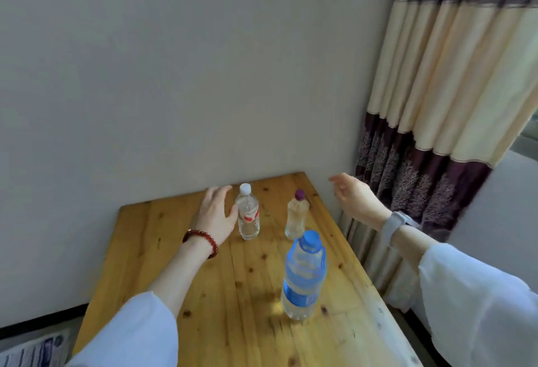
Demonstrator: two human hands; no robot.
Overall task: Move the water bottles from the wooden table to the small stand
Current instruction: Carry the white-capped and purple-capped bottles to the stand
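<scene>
Reaching for the white-cap bottle, the left hand is open, thumb just touching its side, holding nothing yet. The right hand hangs open past the counter edge, empty. All three bottles stand on the counter: purple-cap bottle near, blue bottle closer. No stand shows. Next, I think, fingers must wrap round and lift.

Single head view: looks forward and down, near, onto wooden table corner against wall.
</scene>
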